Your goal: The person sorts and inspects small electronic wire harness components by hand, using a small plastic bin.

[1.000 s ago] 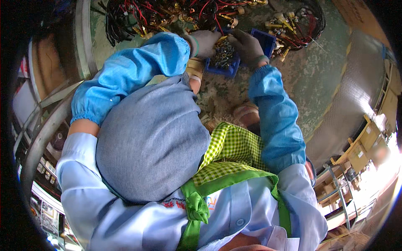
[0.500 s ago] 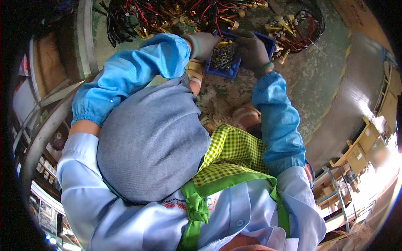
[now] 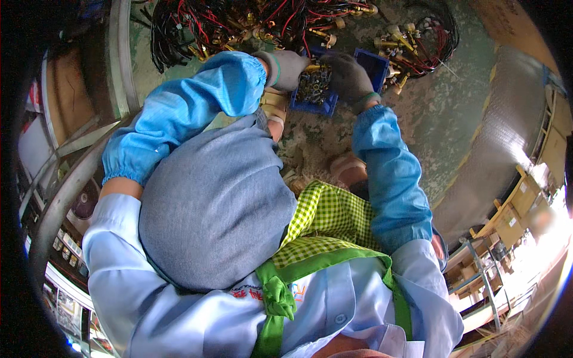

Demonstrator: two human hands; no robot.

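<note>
My left hand (image 3: 286,70), in a grey glove, is closed at the left rim of a blue plastic bin (image 3: 314,108). A brass fitting (image 3: 312,67) shows at its fingertips, partly covered. Just across from it, over the bin's middle, my right hand (image 3: 350,79) has its gloved fingers curled toward the same fitting; whatever they pinch is hidden. Small metal nuts or clips (image 3: 314,88) fill the near left part of the bin. To the right of my right hand, a blue compartment wall (image 3: 382,64) shows.
Beyond the bin lies a heap of black and red cables (image 3: 185,30) with brass valve fittings. Another coil with brass ends (image 3: 406,42) sits at the right on the worn green floor (image 3: 447,113). A metal frame (image 3: 121,59) stands at left; my bent knee (image 3: 215,203) is close below.
My right hand has shifted slightly left and down, closer to my left hand, uncovering more of the right compartment. My left hand stays almost in place.
</note>
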